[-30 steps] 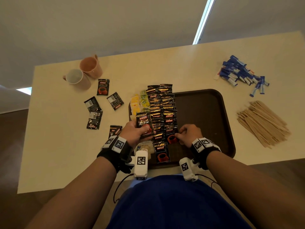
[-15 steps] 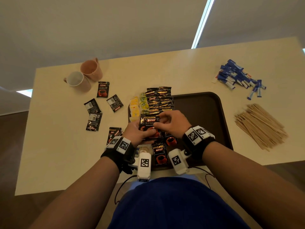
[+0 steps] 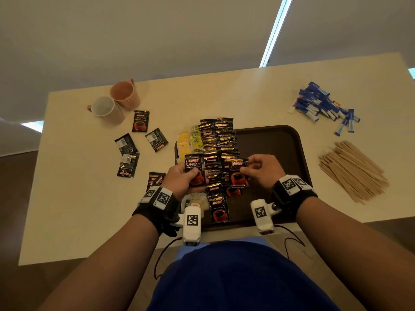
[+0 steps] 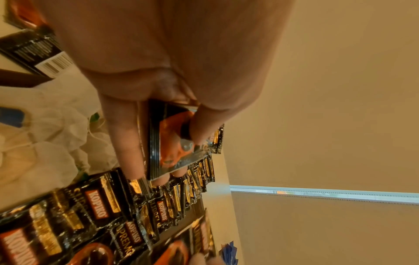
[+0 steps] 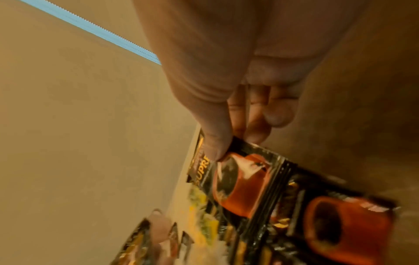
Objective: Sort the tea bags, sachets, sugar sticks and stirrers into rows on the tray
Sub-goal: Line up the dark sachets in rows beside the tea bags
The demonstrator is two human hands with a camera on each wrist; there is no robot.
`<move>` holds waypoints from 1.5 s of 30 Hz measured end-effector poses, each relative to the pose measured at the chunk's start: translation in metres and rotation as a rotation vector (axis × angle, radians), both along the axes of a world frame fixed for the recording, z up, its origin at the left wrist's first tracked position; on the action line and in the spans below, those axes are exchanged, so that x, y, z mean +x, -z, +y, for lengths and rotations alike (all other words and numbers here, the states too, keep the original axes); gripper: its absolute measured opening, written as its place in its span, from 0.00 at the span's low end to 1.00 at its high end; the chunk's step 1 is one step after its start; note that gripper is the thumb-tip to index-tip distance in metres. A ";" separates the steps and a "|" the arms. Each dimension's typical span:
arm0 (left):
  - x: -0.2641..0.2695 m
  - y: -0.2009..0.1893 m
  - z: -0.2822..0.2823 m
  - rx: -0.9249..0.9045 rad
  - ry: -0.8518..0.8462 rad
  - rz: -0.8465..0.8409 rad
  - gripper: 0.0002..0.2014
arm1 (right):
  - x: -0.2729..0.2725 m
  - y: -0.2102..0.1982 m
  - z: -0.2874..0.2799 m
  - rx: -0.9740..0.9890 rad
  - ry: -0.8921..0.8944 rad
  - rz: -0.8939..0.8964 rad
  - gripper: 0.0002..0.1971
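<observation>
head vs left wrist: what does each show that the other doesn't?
Only head: right hand pinching a sachet, mugs, sugar sticks, stirrers, loose sachets on the table.
Only left wrist: the fingers behind the held pack.
Both: left hand gripping a sachet stack, sachet rows on the tray.

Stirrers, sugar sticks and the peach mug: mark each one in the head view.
stirrers [image 3: 352, 170]: head view, middle of the wooden pile.
sugar sticks [image 3: 323, 106]: head view, centre of the blue heap.
peach mug [image 3: 125, 95]: head view, its side wall.
</observation>
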State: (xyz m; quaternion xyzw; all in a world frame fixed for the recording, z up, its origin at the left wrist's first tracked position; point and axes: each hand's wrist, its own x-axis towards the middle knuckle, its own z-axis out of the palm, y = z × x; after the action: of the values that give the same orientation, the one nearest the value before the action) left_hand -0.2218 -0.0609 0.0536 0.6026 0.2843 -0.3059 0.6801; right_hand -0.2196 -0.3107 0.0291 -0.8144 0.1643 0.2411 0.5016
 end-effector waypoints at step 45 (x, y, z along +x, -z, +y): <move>-0.014 0.011 0.002 0.056 0.035 0.007 0.09 | -0.027 0.047 0.018 -0.230 -0.093 -0.039 0.09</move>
State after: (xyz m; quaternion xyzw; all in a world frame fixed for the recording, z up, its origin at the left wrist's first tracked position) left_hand -0.2354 -0.0589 0.0423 0.6251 0.2845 -0.3117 0.6566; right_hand -0.2466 -0.2929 -0.0177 -0.8779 0.1429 0.2278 0.3961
